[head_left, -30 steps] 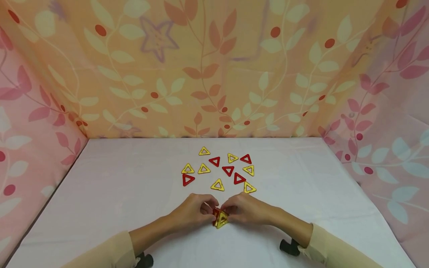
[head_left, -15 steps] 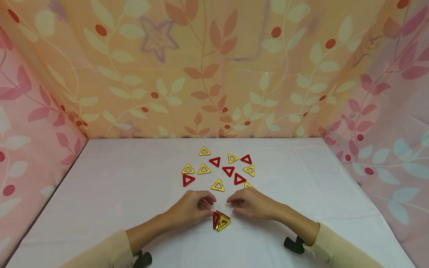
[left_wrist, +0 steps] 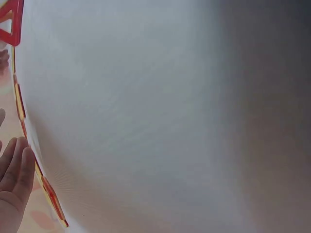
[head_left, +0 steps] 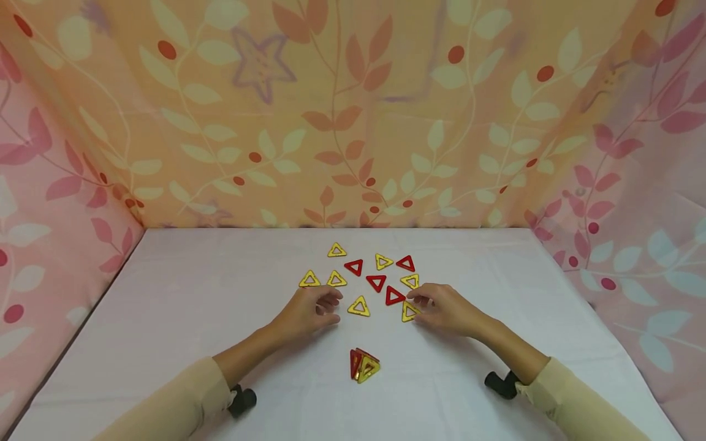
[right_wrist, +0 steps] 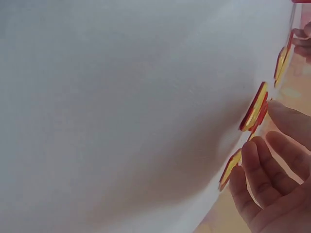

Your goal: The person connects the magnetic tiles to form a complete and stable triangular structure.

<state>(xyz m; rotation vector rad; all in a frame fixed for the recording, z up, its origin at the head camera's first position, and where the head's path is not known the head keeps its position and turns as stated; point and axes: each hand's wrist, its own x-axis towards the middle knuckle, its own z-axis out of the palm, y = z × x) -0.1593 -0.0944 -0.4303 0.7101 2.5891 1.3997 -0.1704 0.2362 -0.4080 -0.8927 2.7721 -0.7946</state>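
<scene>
A small pyramid (head_left: 364, 366) of red and yellow triangle tiles stands near the front middle of the table, apart from both hands. My left hand (head_left: 306, 315) hovers left of a yellow triangle (head_left: 359, 307), fingers loosely bent, nothing between them; a red triangle beneath it is hidden. On the other side, my right hand (head_left: 449, 311) has its thumb and fingertips at the right edge of another yellow triangle (head_left: 408, 312), beside a red triangle (head_left: 394, 296). In the right wrist view its fingers (right_wrist: 261, 170) are spread and hold nothing.
Farther back lie several flat triangles, among them a yellow one (head_left: 337, 250), a red one (head_left: 377, 282) and a red one (head_left: 406, 263) at the right. White cloth (head_left: 165, 318) covers the table. A patterned curtain (head_left: 342, 122) rises behind it.
Both hands have let go of the pyramid and moved apart and forward to the loose triangles. The pyramid stays standing by itself.
</scene>
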